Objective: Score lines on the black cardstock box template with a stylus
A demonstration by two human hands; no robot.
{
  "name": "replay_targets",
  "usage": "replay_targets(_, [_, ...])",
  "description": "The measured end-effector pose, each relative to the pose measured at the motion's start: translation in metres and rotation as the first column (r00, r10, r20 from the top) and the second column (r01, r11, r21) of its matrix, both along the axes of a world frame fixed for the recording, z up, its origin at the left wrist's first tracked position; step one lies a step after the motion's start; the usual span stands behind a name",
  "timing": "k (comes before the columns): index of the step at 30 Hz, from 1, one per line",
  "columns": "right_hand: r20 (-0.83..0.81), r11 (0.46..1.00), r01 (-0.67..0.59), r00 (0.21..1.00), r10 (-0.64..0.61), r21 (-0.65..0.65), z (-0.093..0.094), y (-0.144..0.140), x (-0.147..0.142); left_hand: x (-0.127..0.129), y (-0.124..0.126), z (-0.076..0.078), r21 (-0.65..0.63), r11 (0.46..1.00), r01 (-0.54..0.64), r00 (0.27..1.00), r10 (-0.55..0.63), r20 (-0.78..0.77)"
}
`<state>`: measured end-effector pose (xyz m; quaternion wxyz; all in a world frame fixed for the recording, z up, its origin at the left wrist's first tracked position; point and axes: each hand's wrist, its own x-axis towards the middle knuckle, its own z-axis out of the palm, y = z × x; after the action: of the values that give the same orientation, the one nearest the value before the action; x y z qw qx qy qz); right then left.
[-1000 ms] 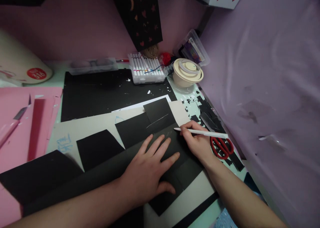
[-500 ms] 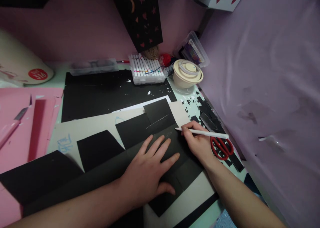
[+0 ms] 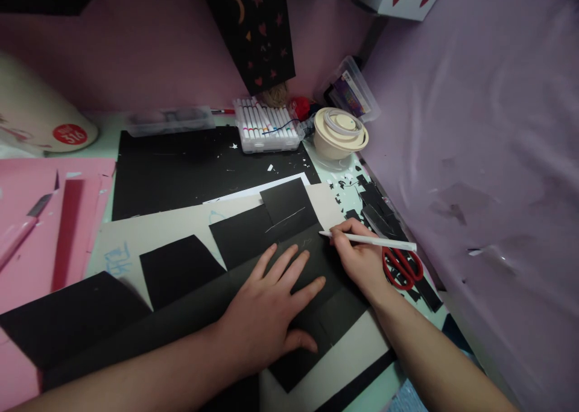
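A smooth purple sheet (image 3: 497, 128) rises to the right of the right-hand fingers. Beneath both sets of fingers lies a wide beige board (image 3: 172, 222), with blue marks well off to the left of the left fingertips. On it rests the long black paper cutout with angular flaps (image 3: 194, 300), which runs under the left palm and fingers and reaches toward the right-hand fingertips; its flaps fan out beyond and to the left of the left fingers. A flat black rectangular sheet (image 3: 181, 171) lies farther beyond the left fingertips.

The left hand (image 3: 275, 309) is laid palm down on the cutout, fingers spread apart, gripping nothing. The right hand (image 3: 359, 261) has its fingers closed around the slim white pencil-like pen.

Well beyond the right-hand fingers sits a round cream lidded bowl (image 3: 337, 149), and left of it a clear plastic case (image 3: 271, 146) of white markers. Far left of the left fingers lies a pink-handled craft knife (image 3: 22, 234). The slim white pencil-like pen (image 3: 380, 241) points left from the right fingertips, its tip at the cutout; whether it touches is unclear. Red-handled scissors (image 3: 402, 270) lie just right of the right hand. A thin pale line (image 3: 284, 220) crosses a flap just beyond the left fingertips.
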<state>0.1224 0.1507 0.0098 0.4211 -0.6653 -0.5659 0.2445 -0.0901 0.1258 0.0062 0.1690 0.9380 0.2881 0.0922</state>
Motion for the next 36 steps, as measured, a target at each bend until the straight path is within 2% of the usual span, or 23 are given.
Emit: replay_targets(36, [-0.017, 0.999, 0.021, 1.000, -0.021, 0.031, -0.0014, -0.0024, -0.0020, -0.0013, -0.0006, -0.0014, 0.020, 1.000, -0.001, 1.000, 0.001, 0.009])
